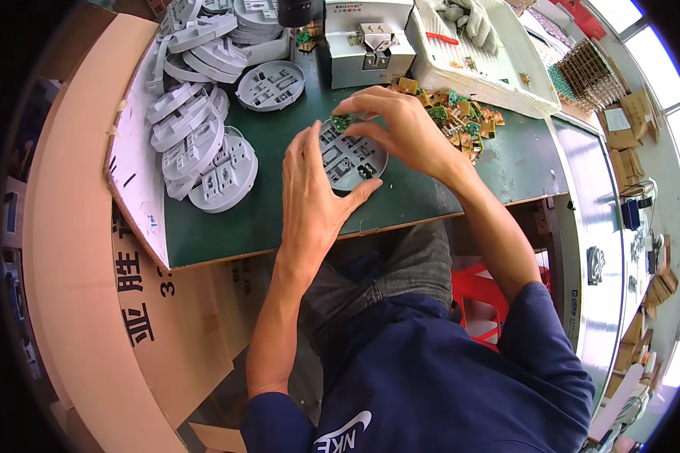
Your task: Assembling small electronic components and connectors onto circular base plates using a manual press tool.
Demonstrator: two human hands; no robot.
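Observation:
A round grey plastic housing (347, 160) with moulded slots and several dark parts inside lies on the green table in front of me. My left hand (309, 185) is closed around its left side, fingers at the far rim and thumb along the near edge. Over the far edge of the housing, my right hand (400, 124) pinches a small green circuit board (342, 121) between thumb and fingertips. Whether the board touches the housing I cannot tell. To the right of that hand lies a loose pile of small circuit boards (464, 117).
Stacked grey housings (204, 140) fill the table's left side, with a single housing (270, 84) lying nearer the middle. A silver metal machine (370, 64) stands at the back, beside a white tray (498, 97) holding gloves and a red tool. Cardboard (174, 325) borders the left; a red stool (479, 291) is below.

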